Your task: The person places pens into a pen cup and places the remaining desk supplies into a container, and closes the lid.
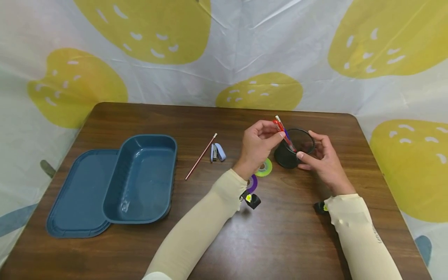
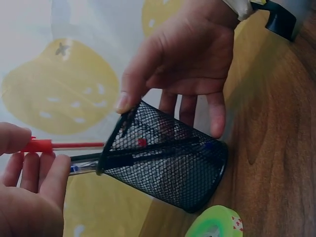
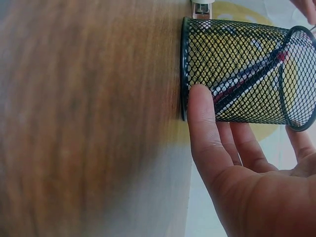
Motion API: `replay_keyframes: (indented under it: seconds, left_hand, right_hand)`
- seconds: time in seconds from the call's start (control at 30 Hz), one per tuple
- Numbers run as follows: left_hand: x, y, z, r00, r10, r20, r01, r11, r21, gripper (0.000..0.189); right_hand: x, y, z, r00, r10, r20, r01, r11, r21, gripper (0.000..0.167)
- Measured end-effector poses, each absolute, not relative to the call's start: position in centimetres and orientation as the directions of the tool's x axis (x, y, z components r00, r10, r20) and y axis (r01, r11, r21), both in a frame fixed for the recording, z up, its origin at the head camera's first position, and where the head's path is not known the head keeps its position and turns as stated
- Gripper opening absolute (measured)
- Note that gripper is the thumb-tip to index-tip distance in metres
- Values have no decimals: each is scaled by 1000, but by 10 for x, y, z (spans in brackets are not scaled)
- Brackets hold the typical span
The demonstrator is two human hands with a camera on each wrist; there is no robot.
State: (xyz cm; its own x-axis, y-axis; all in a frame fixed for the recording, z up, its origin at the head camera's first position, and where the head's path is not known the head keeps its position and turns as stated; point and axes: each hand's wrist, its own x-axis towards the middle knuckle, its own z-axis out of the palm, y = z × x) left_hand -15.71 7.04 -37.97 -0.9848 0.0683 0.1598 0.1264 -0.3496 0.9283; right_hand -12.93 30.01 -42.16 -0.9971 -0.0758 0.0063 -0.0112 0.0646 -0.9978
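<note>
A black mesh pen cup [image 1: 287, 159] stands on the table at the right, slightly tilted in the head view. My right hand [image 1: 323, 161] holds it, thumb at the rim and fingers along the far side; the right wrist view shows fingers around the mesh cup [image 3: 232, 54]. With thumb and fingertips, my left hand [image 1: 260, 142] pinches a red pen [image 2: 39, 145] whose lower part is inside the cup. A blue pen [image 2: 81, 169] and a dark stick-like pencil or pen lean beside it in the cup, partly hidden by my left fingers.
Green tape [image 1: 266, 169] and purple tape [image 1: 253, 184] lie near my left wrist. Farther left are a stapler [image 1: 217, 152] and a red pencil [image 1: 201, 156]. An open blue box [image 1: 140, 217] overlaps its blue lid [image 1: 77, 194] at the table's left side.
</note>
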Motion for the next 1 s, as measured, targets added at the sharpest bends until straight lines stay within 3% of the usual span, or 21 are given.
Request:
replay_keyframes:
  seconds: [0.23,0.53,1.0]
  left_hand:
    - [-157,68,-386,-985,101,143,112,-268,957,22]
    - [-155,64,-386,-986,148,74,23,-317,948,23]
    - [-156,54,-387,-987,148,54,0,-341,940,21]
  right_hand:
    - [-129,299,-421,-997,-74,1,-7,77,-997,74]
    - [-130,301,-420,-997,-74,-1,-5,85,-996,75]
    - [-130,303,-421,-997,-71,9,-14,70,-997,73]
